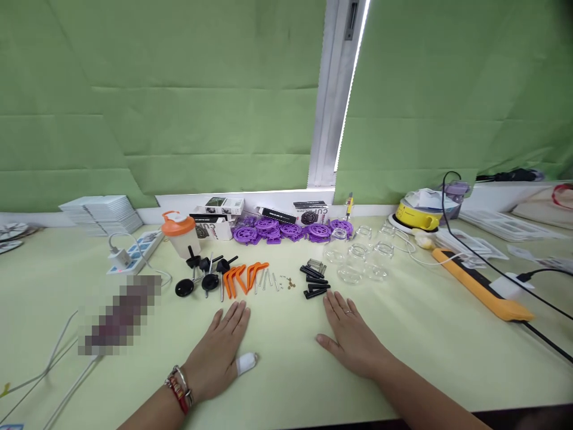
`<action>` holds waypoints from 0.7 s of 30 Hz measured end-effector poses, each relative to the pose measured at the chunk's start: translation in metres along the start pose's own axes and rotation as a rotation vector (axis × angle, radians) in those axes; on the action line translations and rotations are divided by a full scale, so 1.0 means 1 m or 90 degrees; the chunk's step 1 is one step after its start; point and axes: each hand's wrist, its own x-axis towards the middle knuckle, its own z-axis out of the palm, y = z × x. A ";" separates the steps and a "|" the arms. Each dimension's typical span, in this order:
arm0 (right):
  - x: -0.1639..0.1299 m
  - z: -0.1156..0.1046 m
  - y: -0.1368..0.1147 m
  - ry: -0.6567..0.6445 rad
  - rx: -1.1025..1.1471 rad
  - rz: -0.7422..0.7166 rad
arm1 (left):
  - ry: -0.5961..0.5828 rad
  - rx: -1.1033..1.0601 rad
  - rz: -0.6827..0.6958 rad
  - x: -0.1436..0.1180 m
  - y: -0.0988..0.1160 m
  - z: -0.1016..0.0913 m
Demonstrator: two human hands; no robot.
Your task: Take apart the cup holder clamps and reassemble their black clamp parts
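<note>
My left hand (219,352) lies flat on the table, fingers stretched out, its thumb wrapped in white. Just beyond its fingertips are bent orange plastic pieces (245,278) and thin metal pins (265,279). Flat too, my right hand (351,334) has its fingertips close to black plastic sticks (316,288); whether they touch I cannot tell. Metal springs (316,266) lie behind the sticks. Black parts with metal rods (210,280) stand and lie left of the orange pieces. Tiny brass-coloured bits (290,283) sit between the hands. Neither hand holds anything.
Purple plastic wheel-shaped parts (290,231) line the back, before printed boxes (310,212). Clear cups (358,254) stand right of them. A shaker bottle (179,233), a white power strip (138,253), an orange power strip (483,286) and a yellow pot (418,215) flank the parts. Cables cross both sides.
</note>
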 end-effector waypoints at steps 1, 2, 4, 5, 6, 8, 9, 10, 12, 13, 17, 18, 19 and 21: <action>0.000 0.000 0.000 0.000 -0.002 0.003 | -0.003 -0.005 -0.003 0.000 0.001 -0.001; 0.001 0.000 0.000 -0.001 -0.004 0.007 | -0.007 -0.011 -0.005 0.001 0.001 -0.001; 0.001 0.001 0.000 -0.003 -0.009 0.016 | -0.010 -0.028 -0.004 0.001 0.002 -0.003; 0.001 0.002 0.001 -0.002 -0.011 0.018 | -0.003 -0.042 -0.005 0.002 0.001 -0.005; 0.001 0.003 0.001 0.001 -0.012 0.017 | 0.014 -0.058 -0.013 0.002 0.000 -0.006; 0.001 0.005 0.003 0.008 -0.013 0.013 | 0.083 -0.081 -0.074 0.004 -0.006 -0.011; 0.001 0.006 0.003 0.012 -0.014 0.011 | 0.125 -0.084 -0.131 0.006 -0.011 -0.015; 0.001 0.007 0.004 0.015 -0.015 0.009 | 0.167 -0.081 -0.204 0.008 -0.017 -0.019; 0.001 0.008 0.004 0.018 -0.015 0.008 | 0.200 -0.068 -0.358 0.016 -0.030 -0.027; 0.001 0.007 0.003 0.017 -0.015 0.009 | 0.196 -0.061 -0.419 0.021 -0.038 -0.032; 0.001 0.001 0.000 -0.003 -0.009 0.023 | 0.131 -0.020 -0.503 0.042 -0.060 -0.043; 0.001 -0.001 -0.001 -0.008 -0.007 0.025 | 0.114 -0.012 -0.510 0.047 -0.063 -0.043; 0.000 -0.002 -0.001 -0.012 -0.005 0.026 | 0.098 -0.005 -0.514 0.052 -0.065 -0.043; 0.000 -0.003 -0.001 -0.017 -0.001 0.026 | 0.070 0.005 -0.514 0.058 -0.067 -0.041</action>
